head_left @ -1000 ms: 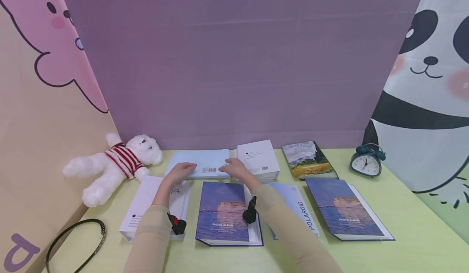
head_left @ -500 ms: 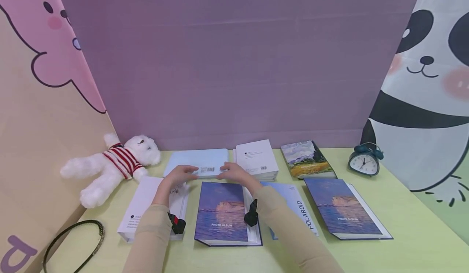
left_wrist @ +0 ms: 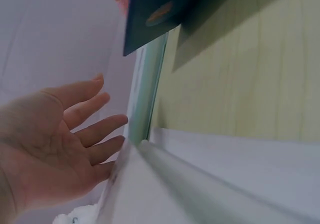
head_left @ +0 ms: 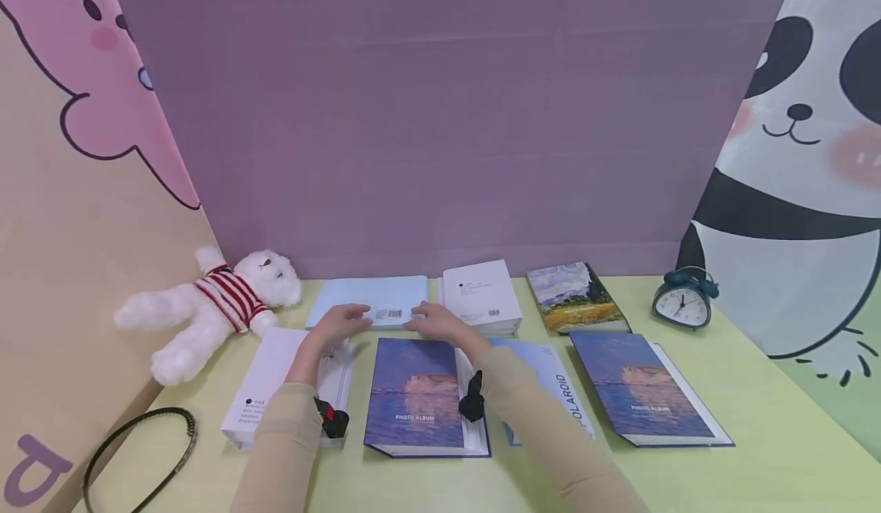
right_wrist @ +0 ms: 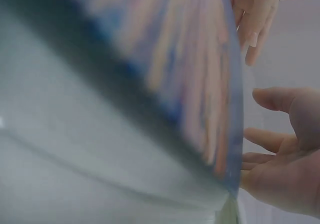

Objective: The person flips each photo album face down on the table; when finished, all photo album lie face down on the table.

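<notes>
Both hands hover over the front part of a light blue book (head_left: 372,297) at the back of the table, a barcode between them. My left hand (head_left: 337,324) has its fingers pointing right, loosely bent and holding nothing. Opposite it, my right hand (head_left: 443,324) points left, also with nothing in its fingers. In the left wrist view the left hand (left_wrist: 55,144) shows its spread fingers and bare palm. The right wrist view has the right hand (right_wrist: 295,159) with thumb and fingers apart. Below the hands lies a photo album (head_left: 416,394) with a seascape cover.
White albums lie at left (head_left: 275,375) and behind the right hand (head_left: 482,295). A blue Polaroid album (head_left: 544,371) is partly under the right forearm. Further right are another photo album (head_left: 640,387), a landscape-cover book (head_left: 574,299) and an alarm clock (head_left: 681,304). A plush bear (head_left: 227,306) and headband (head_left: 186,421) lie left.
My hands have come slightly closer together over the light blue book, the right hand's fingers dropping a little toward its front edge. The books stay where they were; the head view shifts slightly.
</notes>
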### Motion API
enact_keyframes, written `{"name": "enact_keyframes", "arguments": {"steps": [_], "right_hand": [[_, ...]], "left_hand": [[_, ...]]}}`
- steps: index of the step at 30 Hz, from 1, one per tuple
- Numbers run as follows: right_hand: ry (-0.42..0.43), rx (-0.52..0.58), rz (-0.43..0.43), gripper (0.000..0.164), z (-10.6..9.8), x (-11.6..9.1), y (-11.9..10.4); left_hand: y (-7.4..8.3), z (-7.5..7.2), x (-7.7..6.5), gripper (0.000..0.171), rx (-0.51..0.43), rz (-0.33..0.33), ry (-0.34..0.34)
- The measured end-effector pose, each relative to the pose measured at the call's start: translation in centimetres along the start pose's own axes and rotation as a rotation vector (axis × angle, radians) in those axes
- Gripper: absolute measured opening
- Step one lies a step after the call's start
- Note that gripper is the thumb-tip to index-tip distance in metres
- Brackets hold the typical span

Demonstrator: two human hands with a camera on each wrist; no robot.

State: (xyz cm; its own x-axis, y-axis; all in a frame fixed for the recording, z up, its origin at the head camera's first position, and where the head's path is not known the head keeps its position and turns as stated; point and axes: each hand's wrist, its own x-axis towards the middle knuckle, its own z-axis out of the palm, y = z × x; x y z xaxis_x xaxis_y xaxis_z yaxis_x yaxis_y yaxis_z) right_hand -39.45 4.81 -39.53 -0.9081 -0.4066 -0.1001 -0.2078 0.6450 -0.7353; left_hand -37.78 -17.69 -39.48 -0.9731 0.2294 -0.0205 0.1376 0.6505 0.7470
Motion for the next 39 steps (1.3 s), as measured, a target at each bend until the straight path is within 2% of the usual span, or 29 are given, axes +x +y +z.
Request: {"name": "enact_keyframes", "arguments": {"steps": [5, 9, 19, 23, 29, 35, 39], "right_hand": [[0.046, -0.014, -0.027, 0.054, -0.6, -0.7, -0.9], [0.081, -0.005, -0.077, 0.052, -1.0, -1.0, -1.4], [0.167, 0.072, -0.294, 0.051, -0.2, -1.6, -2.8], [0.161, 0.097, -0.366, 0.049, 0.8, -2.0, -4.0], [0.134, 0.101, -0.399, 0.047, 2.6, -2.7, -5.6], [0.078, 0.127, -0.411, 0.046, 4.6, -3.2, -6.9], [0.054, 0.095, -0.415, 0.048, 5.7, -3.8, -7.8]], "left_hand": [[0.3, -0.7, -0.7, 0.049, -0.028, -0.011, 0.01], [0.4, -1.5, -1.4, 0.049, -0.035, 0.005, 0.044], [-0.2, -2.9, -4.1, 0.046, -0.071, 0.083, 0.164], [-1.0, -3.6, -5.5, 0.045, -0.077, 0.089, 0.211], [-2.4, -4.7, -7.5, 0.046, -0.068, 0.104, 0.268], [-3.1, -6.0, -9.5, 0.045, -0.054, 0.044, 0.312], [-3.4, -6.7, -10.7, 0.045, -0.036, 0.003, 0.328]]}}
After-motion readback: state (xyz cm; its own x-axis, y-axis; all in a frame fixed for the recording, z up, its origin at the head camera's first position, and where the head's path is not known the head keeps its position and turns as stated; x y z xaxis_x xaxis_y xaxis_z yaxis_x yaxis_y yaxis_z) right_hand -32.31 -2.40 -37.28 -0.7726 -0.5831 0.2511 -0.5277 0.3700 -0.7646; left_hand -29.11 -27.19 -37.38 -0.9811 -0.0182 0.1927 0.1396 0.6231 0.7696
